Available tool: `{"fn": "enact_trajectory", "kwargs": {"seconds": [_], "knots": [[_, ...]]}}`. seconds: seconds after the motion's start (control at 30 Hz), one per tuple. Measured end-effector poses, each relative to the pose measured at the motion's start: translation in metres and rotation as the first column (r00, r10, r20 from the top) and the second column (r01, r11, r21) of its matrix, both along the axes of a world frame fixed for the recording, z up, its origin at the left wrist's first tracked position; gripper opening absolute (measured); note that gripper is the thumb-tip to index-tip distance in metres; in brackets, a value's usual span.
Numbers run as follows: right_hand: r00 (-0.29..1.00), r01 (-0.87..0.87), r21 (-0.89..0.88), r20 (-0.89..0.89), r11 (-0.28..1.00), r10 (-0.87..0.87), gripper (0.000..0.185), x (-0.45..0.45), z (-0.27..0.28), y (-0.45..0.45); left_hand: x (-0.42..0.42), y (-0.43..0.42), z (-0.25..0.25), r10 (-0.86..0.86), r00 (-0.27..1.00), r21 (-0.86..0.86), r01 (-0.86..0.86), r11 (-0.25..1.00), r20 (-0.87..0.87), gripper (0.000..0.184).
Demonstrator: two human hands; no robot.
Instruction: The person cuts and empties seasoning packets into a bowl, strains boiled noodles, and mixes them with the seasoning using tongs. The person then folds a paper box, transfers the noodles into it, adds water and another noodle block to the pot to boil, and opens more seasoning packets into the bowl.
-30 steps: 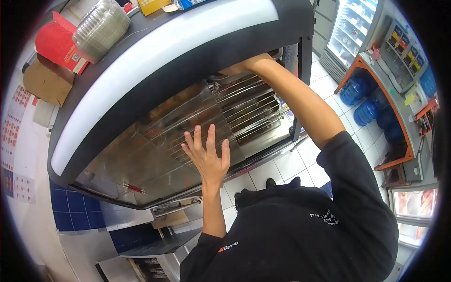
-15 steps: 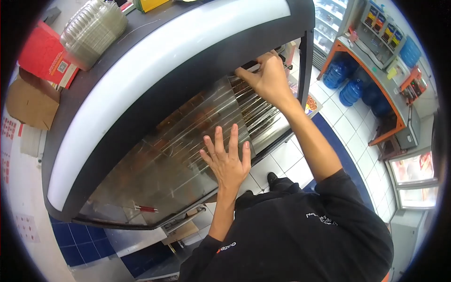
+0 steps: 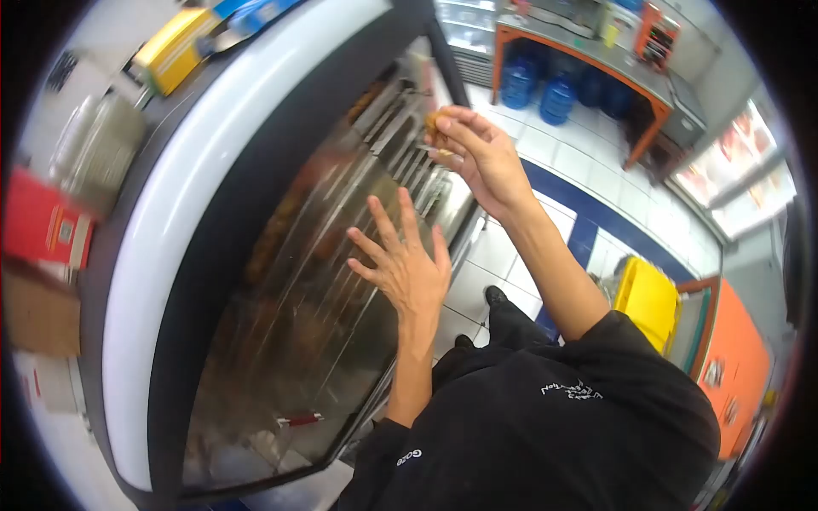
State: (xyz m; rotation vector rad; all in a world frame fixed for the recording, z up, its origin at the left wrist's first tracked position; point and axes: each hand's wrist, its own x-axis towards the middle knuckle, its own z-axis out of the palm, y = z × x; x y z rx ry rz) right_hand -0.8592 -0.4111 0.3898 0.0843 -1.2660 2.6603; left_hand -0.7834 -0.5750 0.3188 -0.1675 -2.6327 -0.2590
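My right hand [image 3: 484,162] is closed on a small golden-brown piece of food [image 3: 433,128], pinched between thumb and fingers. It is just outside the opening of the display case, near the wire racks [image 3: 400,128]; the exact kind of food is too small to tell. My left hand [image 3: 405,268] has its fingers spread, palm towards the sliding glass door [image 3: 315,341] of the case. Whether the palm presses on the glass cannot be made out. Behind the glass, brownish food shows blurred on the racks. A red-handled item [image 3: 300,419] appears low on the door.
On top of the case stand stacked clear plastic containers [image 3: 98,153], a red box [image 3: 47,226] and a yellow box [image 3: 177,49]. Blue water jugs [image 3: 558,98] stand under an orange-framed counter [image 3: 588,51]. A yellow object [image 3: 648,302] is by an orange cabinet [image 3: 740,366] at right.
My right hand has come out of the case opening with the piece of food in it. My left hand stays spread at the glass. The view has turned to the right.
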Motion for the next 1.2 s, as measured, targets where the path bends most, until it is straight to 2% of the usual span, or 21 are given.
{"fn": "enact_trajectory", "kwargs": {"seconds": [0.03,0.13,0.17,0.23,0.3,0.37,0.4,0.43,0.5,0.53,0.57,0.6,0.67,0.73,0.77,0.83,0.93,1.0,1.1,1.13,1.2], "knots": [[0.998,-0.036,-0.052,0.054,0.998,0.039,0.038,0.022,-0.004,0.016,-0.002,0.005,0.007,-0.005,1.0,-0.007,0.005,1.0,0.018,0.08],[0.99,-0.049,-0.034,0.128,0.998,0.053,0.032,0.109,-0.042,0.064,-0.009,0.023,0.03,-0.033,0.999,-0.088,0.032,0.996,-0.006,0.085],[0.971,0.042,0.015,0.233,0.999,-0.045,0.029,0.152,-0.037,0.07,-0.013,0.031,0.032,-0.058,0.997,-0.087,0.052,0.995,-0.06,0.09],[0.927,0.132,0.026,0.351,0.991,-0.132,0.032,0.237,-0.084,0.098,-0.025,0.044,0.025,-0.097,0.985,-0.097,0.083,0.992,-0.143,0.094],[0.807,0.302,0.088,0.507,0.949,-0.304,0.038,0.333,-0.124,0.12,-0.045,0.061,0.014,-0.128,0.959,-0.136,0.095,0.986,-0.254,0.094],[0.671,0.484,0.101,0.595,0.869,-0.443,0.034,0.433,-0.169,0.128,-0.07,0.075,0.0,-0.18,0.905,-0.172,0.122,0.978,-0.386,0.094],[0.566,0.58,0.139,0.64,0.802,-0.52,0.034,0.478,-0.184,0.123,-0.079,0.082,-0.001,-0.175,0.898,-0.229,0.086,0.97,-0.404,0.094],[0.513,0.657,0.132,0.643,0.742,-0.569,0.034,0.52,-0.201,0.118,-0.069,0.102,0.006,0.003,0.961,-0.425,-0.125,0.896,-0.276,0.092],[0.322,0.801,0.128,0.731,0.585,-0.601,0.036,0.597,-0.218,0.093,-0.08,0.12,0.007,0.035,0.934,-0.54,-0.235,0.808,-0.354,0.092],[0.269,0.854,0.118,0.734,0.507,-0.624,0.036,0.63,-0.23,0.076,-0.08,0.126,0.005,-0.025,0.913,-0.523,-0.212,0.826,-0.408,0.09],[0.221,0.905,0.097,0.725,0.413,-0.653,0.04,0.661,-0.238,0.056,-0.096,0.125,-0.002,-0.205,0.869,-0.369,0.028,0.929,-0.45,0.088],[0.172,0.944,0.076,0.716,0.321,-0.677,0.045,0.686,-0.243,0.035,-0.1,0.137,-0.006,-0.339,0.781,-0.281,0.217,0.935,-0.525,0.088],[0.066,0.982,0.075,0.717,0.171,-0.694,0.046,0.724,-0.247,-0.002,-0.068,0.179,-0.028,-0.496,0.61,-0.212,0.479,0.852,-0.618,0.088],[-0.016,0.997,0.068,0.706,0.045,-0.708,0.043,0.752,-0.238,-0.029,-0.016,0.218,-0.063,-0.636,0.466,-0.221,0.673,0.706,-0.615,0.088],[-0.055,0.998,0.063,0.709,-0.015,-0.703,0.043,0.764,-0.233,-0.037,0.017,0.235,-0.086,-0.716,0.394,-0.237,0.758,0.608,-0.576,0.088],[-0.046,0.987,-0.09,0.634,-0.133,-0.772,0.038,0.789,-0.219,-0.047,0.088,0.258,-0.134,-0.862,0.233,-0.256,0.891,0.374,-0.449,0.088],[-0.108,0.955,-0.153,0.62,-0.255,-0.777,0.035,0.82,-0.163,-0.035,0.188,0.268,-0.211,-0.998,-0.045,-0.172,0.984,-0.035,-0.053,0.089],[-0.145,0.918,-0.215,0.602,-0.334,-0.785,0.036,0.839,-0.123,-0.028,0.244,0.267,-0.254,-0.939,-0.207,-0.023,0.975,-0.221,0.274,0.089],[-0.167,0.868,-0.394,0.34,-0.301,-0.925,0.033,0.865,-0.055,-0.019,0.306,0.278,-0.296,-0.691,-0.364,0.177,0.928,-0.328,0.625,0.09],[-0.173,0.859,-0.437,0.238,-0.264,-0.956,0.032,0.872,-0.029,-0.019,0.325,0.288,-0.305,-0.613,-0.406,0.222,0.908,-0.356,0.678,0.09],[-0.148,0.902,-0.392,0.113,-0.181,-0.983,0.032,0.882,0.032,-0.025,0.364,0.322,-0.318,-0.499,-0.481,0.283,0.862,-0.421,0.721,0.091]]}}
